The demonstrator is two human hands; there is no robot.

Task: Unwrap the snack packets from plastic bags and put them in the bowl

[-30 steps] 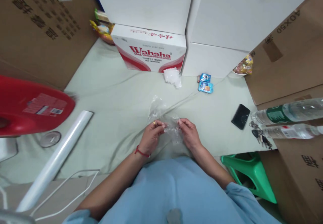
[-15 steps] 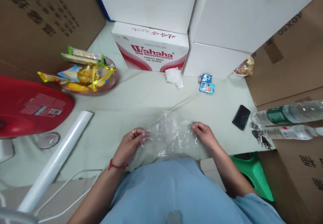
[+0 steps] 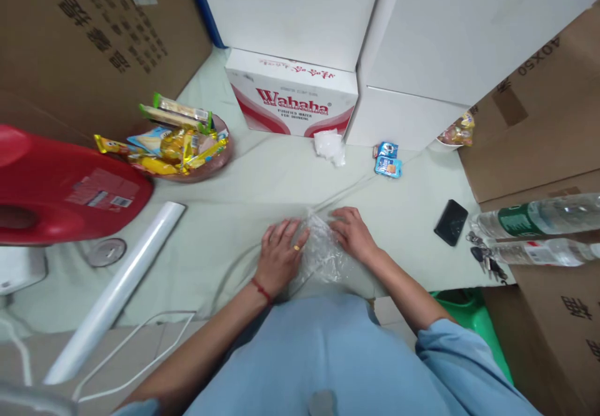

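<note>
A crumpled clear plastic bag lies on the cloth-covered table in front of my body. My left hand, with a ring and a red bracelet, rests palm down at the bag's left edge, its fingers stretched out and its thumb touching the plastic. On the other side, my right hand lies palm down with bent, slightly spread fingers at the bag's upper right edge. Both hands are open; the undersides of the fingers are hidden.
A bowl of wrapped snacks, a red jug and a white roll are at left. A Wahaha box and crumpled white plastic stand behind. Blue packets, a phone, keys and bottles are at right.
My hands have moved inward and let go of the bag's sides, which they held pinched. The bag is now bunched narrower between them. The view has shifted slightly left.
</note>
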